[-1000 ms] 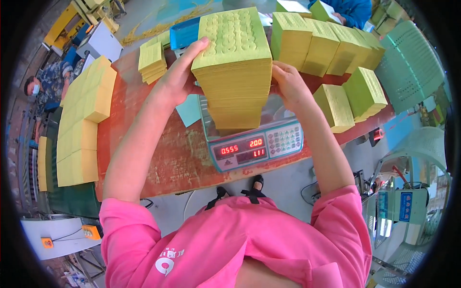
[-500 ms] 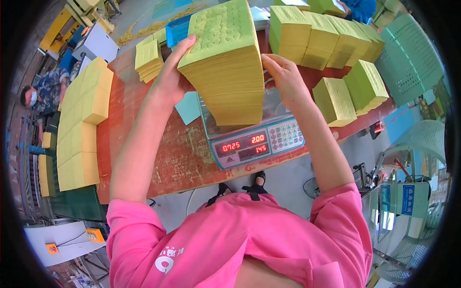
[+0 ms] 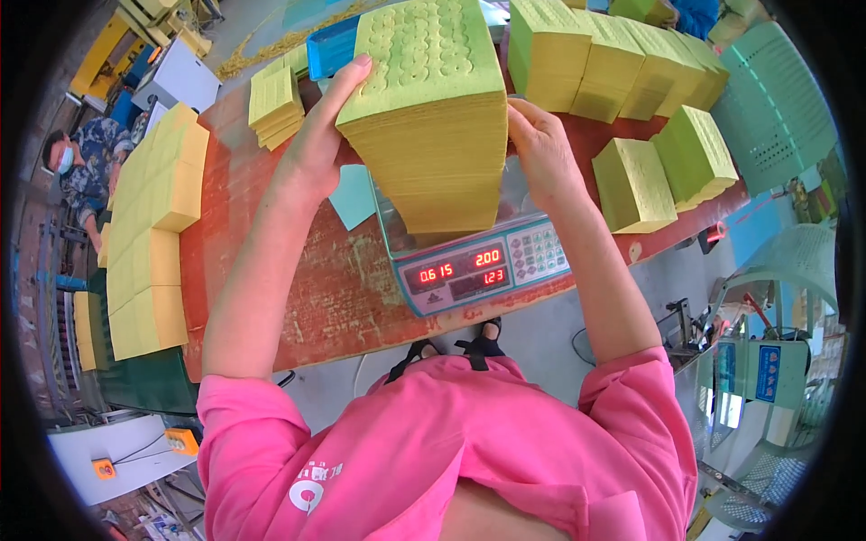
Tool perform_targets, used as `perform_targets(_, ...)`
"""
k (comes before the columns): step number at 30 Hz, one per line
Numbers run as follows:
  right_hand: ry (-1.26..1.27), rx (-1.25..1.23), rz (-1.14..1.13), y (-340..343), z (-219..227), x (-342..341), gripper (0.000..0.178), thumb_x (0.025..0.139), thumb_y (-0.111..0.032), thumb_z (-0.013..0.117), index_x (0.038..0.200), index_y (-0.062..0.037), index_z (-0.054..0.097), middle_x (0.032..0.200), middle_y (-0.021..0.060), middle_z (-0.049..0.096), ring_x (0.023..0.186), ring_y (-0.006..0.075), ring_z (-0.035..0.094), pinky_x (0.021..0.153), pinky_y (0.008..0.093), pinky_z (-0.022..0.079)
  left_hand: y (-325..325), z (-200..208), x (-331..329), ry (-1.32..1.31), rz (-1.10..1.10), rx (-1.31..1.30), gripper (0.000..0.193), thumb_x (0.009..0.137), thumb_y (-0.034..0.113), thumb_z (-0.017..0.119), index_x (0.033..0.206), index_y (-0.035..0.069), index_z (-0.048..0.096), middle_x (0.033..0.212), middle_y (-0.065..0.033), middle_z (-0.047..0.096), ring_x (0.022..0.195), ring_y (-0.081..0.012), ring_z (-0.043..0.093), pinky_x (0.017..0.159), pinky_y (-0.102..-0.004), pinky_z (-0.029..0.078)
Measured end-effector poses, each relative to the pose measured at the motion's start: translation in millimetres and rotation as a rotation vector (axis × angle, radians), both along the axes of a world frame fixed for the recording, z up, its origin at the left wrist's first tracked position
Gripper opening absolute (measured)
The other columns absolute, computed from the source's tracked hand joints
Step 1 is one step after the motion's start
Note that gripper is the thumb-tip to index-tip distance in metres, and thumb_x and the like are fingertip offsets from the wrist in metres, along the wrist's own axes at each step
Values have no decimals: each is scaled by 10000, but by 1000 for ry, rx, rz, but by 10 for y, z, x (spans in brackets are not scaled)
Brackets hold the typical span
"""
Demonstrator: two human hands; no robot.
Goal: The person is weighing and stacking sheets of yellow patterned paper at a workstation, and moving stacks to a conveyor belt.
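Note:
A tall stack of yellow paper (image 3: pixel 428 153) stands on a digital scale (image 3: pixel 541 256), its greenish top sheet marked with rows of round embossed patterns. My left hand (image 3: pixel 317 149) grips the stack's left side, the thumb resting on the top edge and the fingers hidden behind it. On the opposite side my right hand (image 3: pixel 544 151) holds the upper right edge, its fingertips partly out of sight. The scale's red digits are lit on the panel facing me. A pale green sheet (image 3: pixel 353 198) lies beside the scale, under my left wrist.
More paper stacks (image 3: pixel 622 72) line the table's far right, with two (image 3: pixel 663 176) nearer. Small bundles (image 3: pixel 275 104) and a blue tray (image 3: pixel 332 50) sit far left. Yellow blocks (image 3: pixel 149 243) fill the left side, near a masked person (image 3: pixel 90 167). A green perforated crate (image 3: pixel 780 108) stands right.
The top of the paper stack has shifted slightly right and toward me, both hands staying on it. The scale's lit reading has dropped. The person at the left has moved an arm.

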State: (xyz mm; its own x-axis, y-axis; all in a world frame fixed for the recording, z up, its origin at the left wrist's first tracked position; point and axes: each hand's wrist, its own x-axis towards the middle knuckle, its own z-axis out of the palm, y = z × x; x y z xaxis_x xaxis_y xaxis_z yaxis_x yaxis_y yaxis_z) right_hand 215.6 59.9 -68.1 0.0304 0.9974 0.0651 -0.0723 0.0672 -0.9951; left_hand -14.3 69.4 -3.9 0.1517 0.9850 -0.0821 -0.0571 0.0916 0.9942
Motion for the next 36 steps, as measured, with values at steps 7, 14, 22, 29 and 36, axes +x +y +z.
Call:
perform_targets(7, 70, 10, 15, 55, -61, 31, 368, 964, -265, 567, 1160, 34, 657, 955, 46, 684, 821, 93, 593, 724, 252, 475, -73, 146, -32, 279, -40, 83, 781, 858, 700, 468, 1320, 74, 538, 1174, -123, 629, 1007, -183, 636, 733, -322, 546)
perform_targets(14, -25, 58, -70, 16, -189, 46, 362, 976, -242, 561, 1223, 16, 624, 1069, 67, 660, 915, 121, 602, 806, 276, 482, 41, -644, -34, -169, 239, 170, 652, 992, 553, 394, 1423, 65, 424, 1354, -71, 529, 1256, -194, 487, 1025, -351, 415)
perform_targets(22, 216, 31, -18, 16, -339, -71, 496, 1035, -393, 441, 1361, -25, 507, 1265, 86, 576, 1172, 147, 511, 990, 284, 397, -204, -1187, 501, -618, 195, 34, 503, 1023, 404, 439, 1423, 102, 400, 1340, -26, 503, 1208, -151, 491, 1017, -323, 418)
perform_targets(29, 299, -26, 16, -23, -297, 22, 484, 1034, -375, 445, 1369, -30, 500, 1271, 75, 572, 1159, 140, 515, 986, 278, 401, -272, -1101, 626, -674, 261, 76, 372, 978, 286, 511, 1279, 68, 516, 1199, -23, 591, 1094, -166, 575, 898, -348, 494)
perform_targets(36, 313, -44, -149, -392, -588, 426, 375, 1019, -274, 477, 1242, 4, 594, 1191, 106, 641, 1096, 202, 607, 929, 334, 467, -549, -1163, 129, -250, 228, 251, 674, 1027, 544, 275, 1498, 64, 312, 1533, -87, 350, 1411, -227, 309, 1153, -417, 238)
